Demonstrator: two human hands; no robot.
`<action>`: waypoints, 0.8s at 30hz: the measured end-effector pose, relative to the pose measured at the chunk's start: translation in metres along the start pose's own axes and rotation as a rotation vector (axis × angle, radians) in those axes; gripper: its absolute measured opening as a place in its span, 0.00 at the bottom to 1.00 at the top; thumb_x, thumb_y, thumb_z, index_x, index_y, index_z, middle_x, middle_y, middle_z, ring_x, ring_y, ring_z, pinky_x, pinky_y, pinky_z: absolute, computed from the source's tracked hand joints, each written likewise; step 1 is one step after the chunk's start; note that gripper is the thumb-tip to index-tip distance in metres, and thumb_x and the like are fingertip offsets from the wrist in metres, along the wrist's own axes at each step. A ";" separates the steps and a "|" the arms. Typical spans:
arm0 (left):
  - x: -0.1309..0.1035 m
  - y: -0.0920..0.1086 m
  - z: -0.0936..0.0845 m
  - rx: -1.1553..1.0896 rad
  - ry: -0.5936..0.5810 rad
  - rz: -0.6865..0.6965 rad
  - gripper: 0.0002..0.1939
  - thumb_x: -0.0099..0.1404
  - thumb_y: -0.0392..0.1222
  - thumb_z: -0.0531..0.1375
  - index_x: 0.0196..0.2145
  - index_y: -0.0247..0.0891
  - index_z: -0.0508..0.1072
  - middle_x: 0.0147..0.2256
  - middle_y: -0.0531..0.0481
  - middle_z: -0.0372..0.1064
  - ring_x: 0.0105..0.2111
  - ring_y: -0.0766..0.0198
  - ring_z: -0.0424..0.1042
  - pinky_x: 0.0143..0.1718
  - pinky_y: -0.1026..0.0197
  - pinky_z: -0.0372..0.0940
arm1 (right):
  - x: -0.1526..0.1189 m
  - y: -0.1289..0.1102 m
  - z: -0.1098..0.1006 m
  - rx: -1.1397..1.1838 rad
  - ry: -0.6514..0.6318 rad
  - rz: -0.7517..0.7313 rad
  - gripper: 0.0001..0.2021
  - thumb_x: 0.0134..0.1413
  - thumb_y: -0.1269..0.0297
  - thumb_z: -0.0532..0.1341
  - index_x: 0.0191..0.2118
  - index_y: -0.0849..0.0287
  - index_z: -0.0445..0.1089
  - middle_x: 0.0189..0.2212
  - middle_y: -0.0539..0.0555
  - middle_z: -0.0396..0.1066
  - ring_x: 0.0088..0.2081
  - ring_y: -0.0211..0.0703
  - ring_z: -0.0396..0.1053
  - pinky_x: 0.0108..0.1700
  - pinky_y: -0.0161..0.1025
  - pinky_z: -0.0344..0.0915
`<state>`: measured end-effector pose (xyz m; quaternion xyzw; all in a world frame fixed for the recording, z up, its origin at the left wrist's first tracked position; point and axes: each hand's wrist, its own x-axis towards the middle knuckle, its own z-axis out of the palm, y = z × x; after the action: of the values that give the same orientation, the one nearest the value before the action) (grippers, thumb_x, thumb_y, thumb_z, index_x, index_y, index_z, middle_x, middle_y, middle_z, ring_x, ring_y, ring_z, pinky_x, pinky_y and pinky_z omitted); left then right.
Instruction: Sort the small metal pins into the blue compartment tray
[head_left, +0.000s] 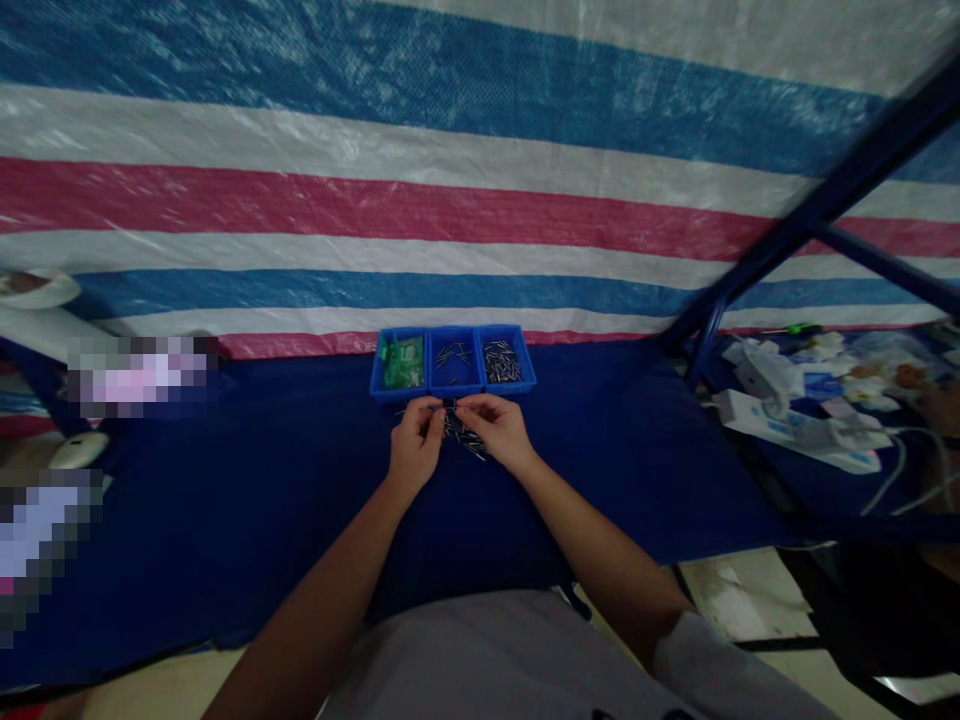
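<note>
Just in front of the blue bins, my left hand (416,440) and my right hand (499,430) come close together. The fingers of both are pinched around thin dark metal pins (450,405), too small to tell apart exactly. A loose pile of similar pins (466,438) lies on the blue tabletop between and below the hands. Behind them stands a row of three joined blue bins (454,392). A green packet (405,364) fills the left compartment, a few pins (453,352) lie in the middle one, and many pins (500,362) are in the right one.
A striped plastic sheet (450,215) hangs behind the blue table (262,480). On the right a dark blue metal frame (795,235) slants upward, with white boxes (795,430) and a cable beyond it. A white computer mouse (79,450) and blurred-out items lie at left.
</note>
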<state>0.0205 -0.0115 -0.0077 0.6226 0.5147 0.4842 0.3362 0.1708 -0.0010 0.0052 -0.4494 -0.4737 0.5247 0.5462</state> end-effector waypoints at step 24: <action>0.000 0.002 0.000 0.042 0.011 0.058 0.12 0.66 0.46 0.56 0.45 0.39 0.69 0.21 0.58 0.64 0.19 0.70 0.65 0.24 0.68 0.60 | 0.000 -0.001 0.000 0.026 0.011 0.009 0.12 0.40 0.57 0.70 0.31 0.58 0.76 0.23 0.50 0.73 0.22 0.34 0.66 0.28 0.34 0.65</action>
<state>0.0208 -0.0116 -0.0060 0.6417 0.5084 0.4860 0.3059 0.1710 -0.0008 0.0067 -0.4472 -0.4619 0.5307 0.5523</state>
